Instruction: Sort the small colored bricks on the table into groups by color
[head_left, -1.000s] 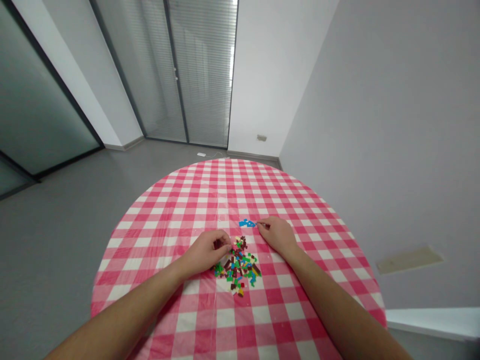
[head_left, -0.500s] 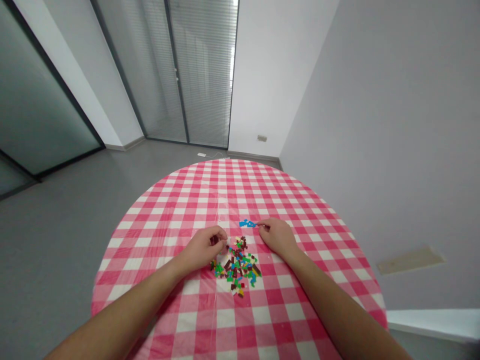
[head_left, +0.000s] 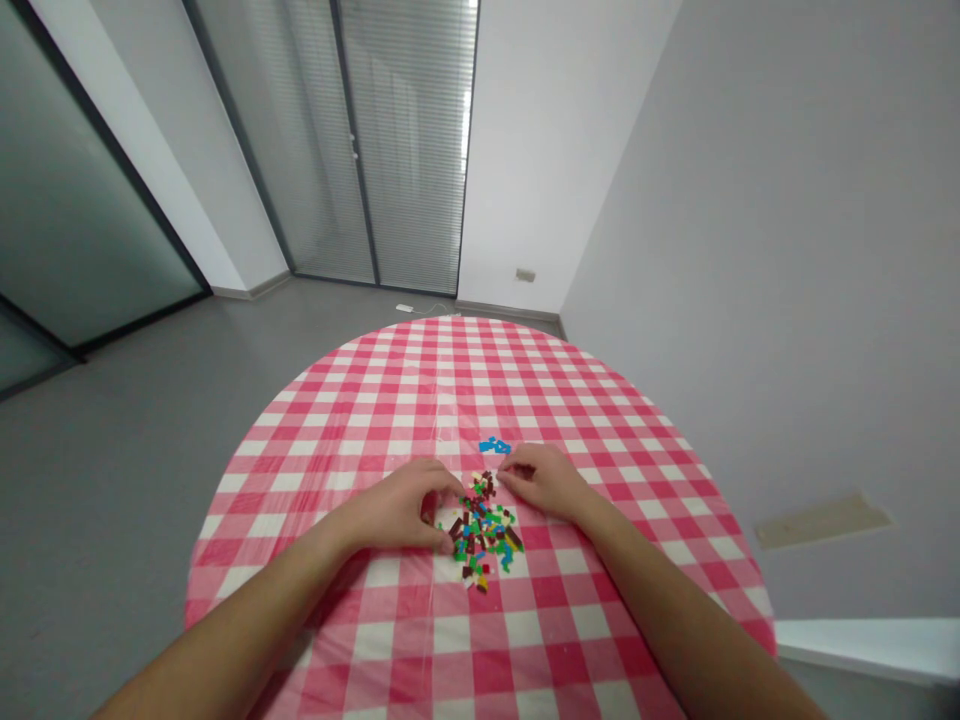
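Note:
Small building bricks in brown, green, blue, yellow and red lie in a loose pile (head_left: 487, 535) on the checked cloth. Beyond the pile sits a small group of blue bricks (head_left: 495, 446). At the pile's left edge, my left hand (head_left: 409, 505) has thumb and fingers spread apart, their tips touching the outer bricks. My right hand (head_left: 546, 480) is right of the pile's far end, just nearer than the blue group; its thumb and forefinger are together, and anything between them is too small to make out.
A round table (head_left: 600, 400) with a red and white checked cloth carries the bricks. Behind it stand a glass partition with blinds (head_left: 412, 150) and a white wall with a socket (head_left: 525, 275). A white adapter (head_left: 404, 308) with a cable lies on the floor.
My right hand has drawn back from the blue bricks towards the pile. My left hand has opened, its thumb moving nearer to me over the pile's left edge.

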